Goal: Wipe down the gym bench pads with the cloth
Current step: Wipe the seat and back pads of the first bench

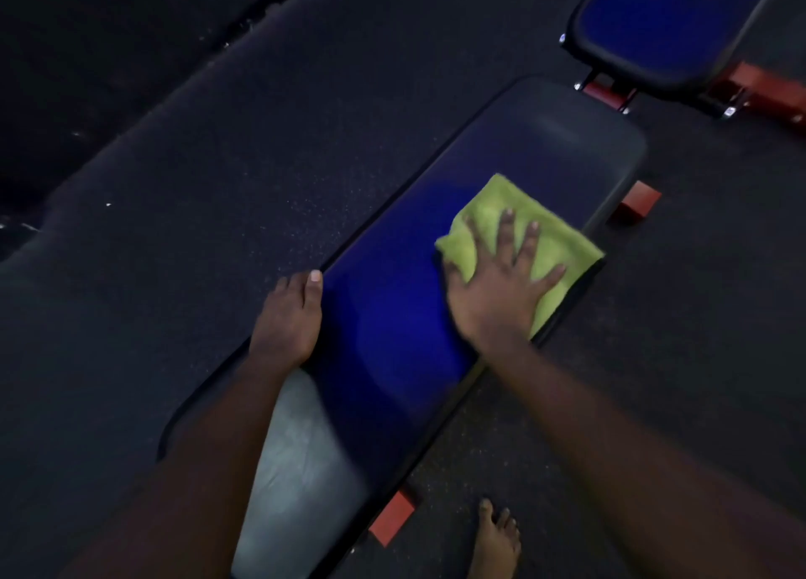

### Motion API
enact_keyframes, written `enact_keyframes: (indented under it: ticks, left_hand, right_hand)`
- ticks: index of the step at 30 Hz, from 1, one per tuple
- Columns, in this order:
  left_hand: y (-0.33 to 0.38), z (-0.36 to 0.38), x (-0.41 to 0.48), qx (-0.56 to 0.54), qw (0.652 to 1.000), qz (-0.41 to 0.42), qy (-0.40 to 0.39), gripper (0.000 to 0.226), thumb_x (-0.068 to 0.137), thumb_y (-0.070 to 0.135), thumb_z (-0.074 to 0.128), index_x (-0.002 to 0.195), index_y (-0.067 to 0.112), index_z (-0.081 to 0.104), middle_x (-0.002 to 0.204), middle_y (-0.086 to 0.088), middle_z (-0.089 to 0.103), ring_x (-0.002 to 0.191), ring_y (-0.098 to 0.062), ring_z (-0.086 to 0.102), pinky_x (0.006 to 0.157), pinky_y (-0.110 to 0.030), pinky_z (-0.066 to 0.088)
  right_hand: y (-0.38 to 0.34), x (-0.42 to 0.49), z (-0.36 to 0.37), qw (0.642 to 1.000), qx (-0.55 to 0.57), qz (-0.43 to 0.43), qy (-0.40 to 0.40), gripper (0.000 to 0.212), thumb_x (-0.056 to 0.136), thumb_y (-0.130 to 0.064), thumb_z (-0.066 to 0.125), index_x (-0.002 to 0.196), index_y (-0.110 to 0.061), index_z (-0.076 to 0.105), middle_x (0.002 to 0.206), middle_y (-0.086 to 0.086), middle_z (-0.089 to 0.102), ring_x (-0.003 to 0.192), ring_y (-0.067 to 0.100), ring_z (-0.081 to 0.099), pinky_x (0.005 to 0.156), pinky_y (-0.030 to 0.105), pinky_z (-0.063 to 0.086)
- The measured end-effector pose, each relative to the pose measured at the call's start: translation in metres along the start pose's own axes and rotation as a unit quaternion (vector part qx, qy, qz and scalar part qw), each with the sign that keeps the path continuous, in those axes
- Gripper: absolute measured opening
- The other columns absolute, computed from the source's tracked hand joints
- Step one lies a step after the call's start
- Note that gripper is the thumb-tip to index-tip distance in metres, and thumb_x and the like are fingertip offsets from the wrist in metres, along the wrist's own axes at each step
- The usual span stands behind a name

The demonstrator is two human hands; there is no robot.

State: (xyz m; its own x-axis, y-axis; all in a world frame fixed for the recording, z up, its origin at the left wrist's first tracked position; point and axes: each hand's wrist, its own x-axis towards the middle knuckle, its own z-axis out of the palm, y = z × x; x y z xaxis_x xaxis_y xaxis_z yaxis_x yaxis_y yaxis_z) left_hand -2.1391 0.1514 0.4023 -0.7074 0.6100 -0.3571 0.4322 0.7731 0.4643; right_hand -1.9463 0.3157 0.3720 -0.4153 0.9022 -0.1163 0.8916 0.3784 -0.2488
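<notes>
dark speckled rubber gym floor (209, 177) surrounds a long dark-blue vinyl bench pad (384, 325) whose long axis runs from near left to far right. a yellow-green microfibre cloth (501, 199) lies on its farther half, under the right hand (497, 290), which is flat with fingers spread, pressing the cloth down and clasping nothing. pad extends beyond the cloth and back toward the near end, so strokes likely follow that axis. the left hand (288, 316) holds the pad's left edge, thumb on top, fingers curling out of sight.
</notes>
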Motion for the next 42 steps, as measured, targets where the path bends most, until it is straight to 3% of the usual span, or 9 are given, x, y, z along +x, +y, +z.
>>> enact_keyframes:
  ticks: [4, 7, 12, 16, 20, 23, 31, 37, 42]
  left_hand:
    - [0.014, 0.001, 0.012, 0.039, 0.998, -0.044, 0.002, 0.067, 0.101, 0.057, 0.009, 0.14, 0.017, 0.045, 0.139, -0.014, 0.044, 0.127, -0.03, 0.044, 0.106, -0.055, 0.036]
    - [0.022, 0.005, 0.023, 0.066, 0.995, -0.078, 0.006, 0.071, 0.099, 0.06, 0.007, 0.142, 0.018, 0.044, 0.143, -0.014, 0.041, 0.131, -0.032, 0.04, 0.106, -0.059, 0.035]
    - [0.023, 0.011, 0.023, 0.048, 0.994, -0.074, 0.064, 0.064, 0.103, 0.052, 0.015, 0.128, 0.01, 0.056, 0.129, -0.016, 0.054, 0.116, -0.031, 0.052, 0.094, -0.046, 0.04]
    - [0.033, 0.007, 0.022, -0.008, 0.993, -0.1, 0.057, 0.065, 0.104, 0.052, 0.017, 0.122, 0.007, 0.059, 0.123, -0.02, 0.061, 0.103, -0.029, 0.057, 0.089, -0.042, 0.042]
    - [0.05, 0.004, 0.051, -0.012, 0.992, -0.126, -0.007, 0.073, 0.103, 0.055, 0.014, 0.132, 0.002, 0.054, 0.133, -0.024, 0.055, 0.122, -0.037, 0.052, 0.103, -0.046, 0.037]
    - [0.063, 0.005, 0.073, -0.02, 0.988, -0.146, -0.05, 0.073, 0.103, 0.055, 0.014, 0.134, 0.001, 0.051, 0.138, -0.023, 0.05, 0.126, -0.036, 0.048, 0.106, -0.046, 0.034]
    - [0.066, 0.007, 0.087, -0.031, 0.969, -0.215, -0.116, 0.061, 0.105, 0.047, 0.022, 0.143, 0.004, 0.042, 0.148, -0.019, 0.043, 0.133, -0.033, 0.043, 0.109, -0.044, 0.03]
    - [0.067, 0.003, 0.097, -0.02, 0.967, -0.213, -0.14, 0.05, 0.108, 0.032, 0.023, 0.139, 0.0, 0.045, 0.145, -0.024, 0.043, 0.131, -0.036, 0.043, 0.111, -0.044, 0.031]
    - [0.085, 0.003, 0.11, -0.05, 0.969, -0.2, -0.139, 0.051, 0.107, 0.037, 0.026, 0.139, 0.003, 0.045, 0.145, -0.02, 0.043, 0.129, -0.033, 0.043, 0.108, -0.042, 0.031]
  right_hand:
    - [-0.013, -0.068, 0.01, 0.991, -0.034, -0.127, -0.023, 0.077, 0.091, -0.072, 0.034, 0.158, -0.049, 0.003, 0.17, 0.001, -0.008, 0.155, 0.036, -0.012, 0.108, 0.08, 0.003]
    - [0.014, -0.034, 0.0, 0.981, -0.044, -0.187, -0.024, 0.076, 0.089, -0.074, 0.036, 0.155, -0.055, 0.006, 0.171, -0.003, -0.004, 0.156, 0.032, -0.007, 0.108, 0.08, 0.006]
    - [0.048, 0.07, -0.021, 0.992, -0.044, -0.118, -0.006, 0.067, 0.091, -0.072, 0.028, 0.154, -0.057, 0.01, 0.171, -0.005, 0.0, 0.156, 0.028, -0.004, 0.108, 0.08, 0.006]
    - [0.027, 0.063, -0.018, 1.0, -0.008, -0.024, -0.001, 0.069, 0.093, -0.072, 0.024, 0.157, -0.051, 0.006, 0.17, -0.004, -0.006, 0.156, 0.03, -0.011, 0.111, 0.078, 0.002]
    - [-0.005, -0.002, -0.007, 0.98, -0.053, -0.185, -0.051, 0.076, 0.09, -0.073, 0.032, 0.157, -0.051, 0.005, 0.17, -0.001, -0.008, 0.155, 0.035, -0.013, 0.11, 0.078, 0.001]
    - [0.001, 0.032, -0.016, 0.959, -0.071, -0.263, -0.074, 0.074, 0.087, -0.076, 0.033, 0.154, -0.058, 0.006, 0.17, -0.007, -0.01, 0.155, 0.031, -0.012, 0.109, 0.078, 0.003]
    - [-0.021, 0.138, -0.017, 0.989, -0.051, -0.132, -0.036, 0.069, 0.092, -0.071, 0.031, 0.156, -0.052, 0.012, 0.171, -0.004, -0.005, 0.156, 0.032, -0.011, 0.111, 0.078, 0.0]
    - [-0.047, 0.085, -0.006, 0.93, -0.077, -0.349, -0.085, 0.069, 0.087, -0.071, 0.038, 0.152, -0.054, 0.022, 0.171, -0.006, -0.002, 0.156, 0.032, -0.008, 0.11, 0.078, 0.0]
    - [-0.031, 0.193, -0.022, 0.961, -0.109, -0.243, -0.077, 0.068, 0.089, -0.07, 0.03, 0.151, -0.043, 0.035, 0.17, -0.003, 0.008, 0.156, 0.027, -0.005, 0.111, 0.077, 0.001]
